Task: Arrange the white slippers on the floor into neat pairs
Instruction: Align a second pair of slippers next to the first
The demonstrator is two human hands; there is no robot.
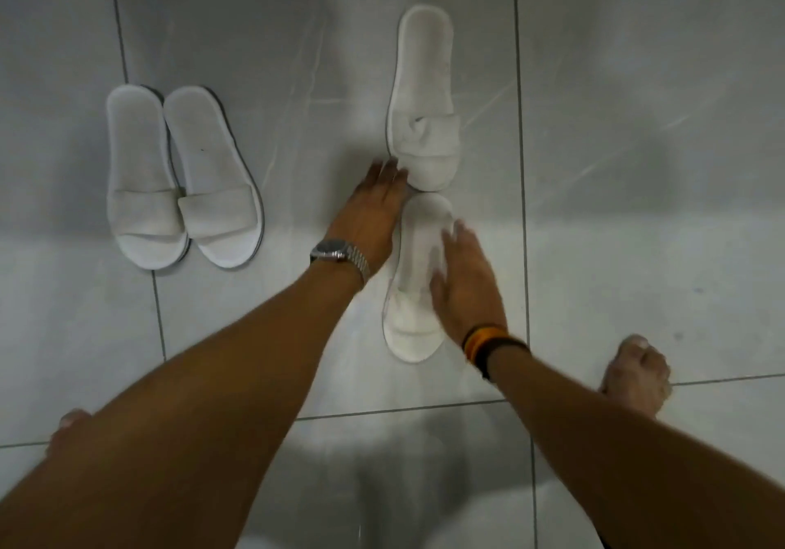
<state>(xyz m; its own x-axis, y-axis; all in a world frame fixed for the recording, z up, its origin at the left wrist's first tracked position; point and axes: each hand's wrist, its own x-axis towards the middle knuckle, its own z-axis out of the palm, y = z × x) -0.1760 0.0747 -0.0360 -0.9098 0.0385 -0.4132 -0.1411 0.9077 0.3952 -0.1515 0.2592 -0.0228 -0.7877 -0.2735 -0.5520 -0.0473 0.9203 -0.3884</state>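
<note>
Four white slippers on the grey tiled floor point(637, 166). Two already paired at left, the left paired slipper point(142, 178) and the right paired slipper point(216, 183) lying side by side and touching, toes toward the camera, straps overlapping a little. Other two not yet paired: set end to end in a single line at centre right, the far slipper point(424, 98) with its toe just meeting the heel of the near slipper point(414, 285). Long axes of both running away from the camera, nearly in one line, hence a column rather than a pair. Left hand point(374, 212) flat and spread, no closed grip, fingertips touching the toe edge of the far slipper from its left side, palm beside the near slipper's heel. Right hand point(467, 285) likewise flat and wide, resting on the right edge of the near slipper, holding nothing. Silver watch point(337, 253) on the left wrist, striped bands point(488, 342) on the right. Bare right foot point(637, 372) at lower right. Likely next: far slipper to come nearer and sideways, or near slipper to shift aside, until both lie parallel. Left hand better placed for the far one, right hand for the near one.
</note>
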